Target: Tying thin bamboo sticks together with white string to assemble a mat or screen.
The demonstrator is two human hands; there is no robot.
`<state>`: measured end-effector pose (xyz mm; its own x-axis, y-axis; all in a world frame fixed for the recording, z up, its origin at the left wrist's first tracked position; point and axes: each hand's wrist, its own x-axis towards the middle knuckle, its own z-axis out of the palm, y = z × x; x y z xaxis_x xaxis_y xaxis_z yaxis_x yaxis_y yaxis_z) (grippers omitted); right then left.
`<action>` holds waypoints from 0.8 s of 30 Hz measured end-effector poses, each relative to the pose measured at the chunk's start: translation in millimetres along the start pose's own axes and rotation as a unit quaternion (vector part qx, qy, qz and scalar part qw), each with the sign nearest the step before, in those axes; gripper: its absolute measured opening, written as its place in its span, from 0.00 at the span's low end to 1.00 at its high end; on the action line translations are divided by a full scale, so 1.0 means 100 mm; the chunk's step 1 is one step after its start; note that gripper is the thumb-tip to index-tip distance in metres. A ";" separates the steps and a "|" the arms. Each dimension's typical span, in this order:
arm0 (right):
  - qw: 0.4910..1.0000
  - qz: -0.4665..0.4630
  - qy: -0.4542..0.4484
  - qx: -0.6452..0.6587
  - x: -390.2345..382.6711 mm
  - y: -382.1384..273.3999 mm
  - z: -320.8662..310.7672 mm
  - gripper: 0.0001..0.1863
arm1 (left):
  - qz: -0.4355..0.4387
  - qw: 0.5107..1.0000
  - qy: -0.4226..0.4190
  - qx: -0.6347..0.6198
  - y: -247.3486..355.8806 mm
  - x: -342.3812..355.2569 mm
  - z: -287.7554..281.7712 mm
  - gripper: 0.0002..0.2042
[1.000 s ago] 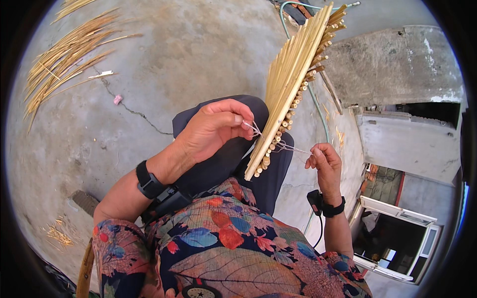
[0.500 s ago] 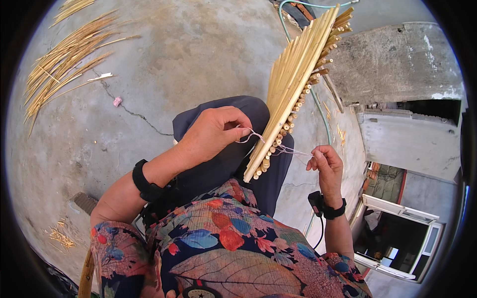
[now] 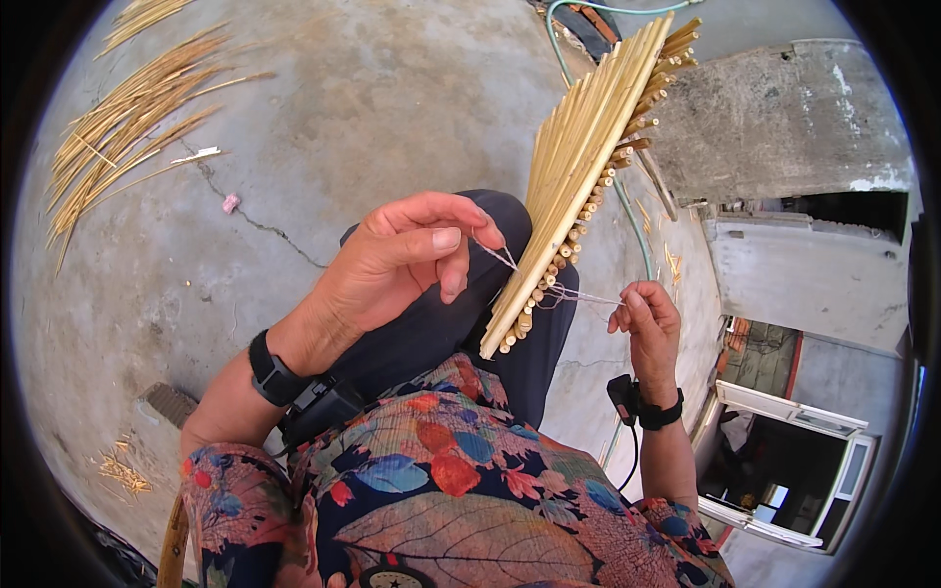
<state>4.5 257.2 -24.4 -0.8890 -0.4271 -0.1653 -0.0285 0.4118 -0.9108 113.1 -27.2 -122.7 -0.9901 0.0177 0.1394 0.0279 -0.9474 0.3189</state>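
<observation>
A bundle of pale straw stalks point(image 3: 576, 171), bound edge to edge with cut ends along its right side, slants over my dark-trousered knees. My left hand point(image 3: 402, 257) is left of its lower part, fingers curved and loosely spread, with a thin twisted string point(image 3: 504, 259) hooked on a fingertip and running taut to the stalks. My right hand point(image 3: 642, 328), to the right of the bundle, has its thumb and fingers pinched on the string, which loops and runs from the cut ends toward my fingers.
Loose straw point(image 3: 137, 127) lies on the cracked concrete floor at left, with a small pink object point(image 3: 231, 203) and chips point(image 3: 123, 470). A green hose point(image 3: 639, 230) runs behind the bundle. Concrete slabs point(image 3: 784, 118) and a white-framed opening point(image 3: 784, 470) are at right.
My left hand has drawn down and left from the bundle and opened its fingers somewhat, pulling the string out straighter. My right hand has shifted slightly rightward, still pinching.
</observation>
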 end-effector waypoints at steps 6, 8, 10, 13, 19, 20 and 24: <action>1.000 0.008 -0.008 0.001 -0.03 0.01 -0.01 0.08 | 0.048 0.792 0.038 0.608 -0.04 0.01 0.16 0.27; 1.000 -0.005 0.002 -0.004 -0.06 0.01 -0.02 0.08 | 0.073 0.704 0.049 0.705 -0.13 -0.04 0.12 0.27; 1.000 -0.018 0.011 -0.008 -0.06 -0.02 -0.04 0.08 | 0.097 0.603 0.058 0.790 -0.13 -0.08 0.10 0.27; 0.987 -0.142 0.075 0.000 0.01 -0.22 -0.15 0.07 | -0.114 0.660 -0.039 0.742 0.05 -0.13 0.21 0.26; 0.964 -0.217 0.150 0.045 0.22 -0.48 -0.41 0.07 | -0.052 0.907 -0.027 0.418 0.00 -0.06 0.19 0.17; 0.961 -0.216 0.153 0.078 0.23 -0.49 -0.46 0.07 | -0.008 0.901 -0.014 0.433 -0.06 -0.02 0.19 0.15; 0.952 -0.223 0.159 0.137 0.16 -0.56 -0.66 0.08 | -0.034 0.907 -0.022 0.418 -0.10 0.11 0.21 0.12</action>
<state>-38.3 280.3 49.1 -0.9109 -0.2277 0.3441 -0.3538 0.0016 -0.9353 105.2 -10.9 -104.3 -0.9875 0.0966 0.1246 0.0806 -0.3697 0.9257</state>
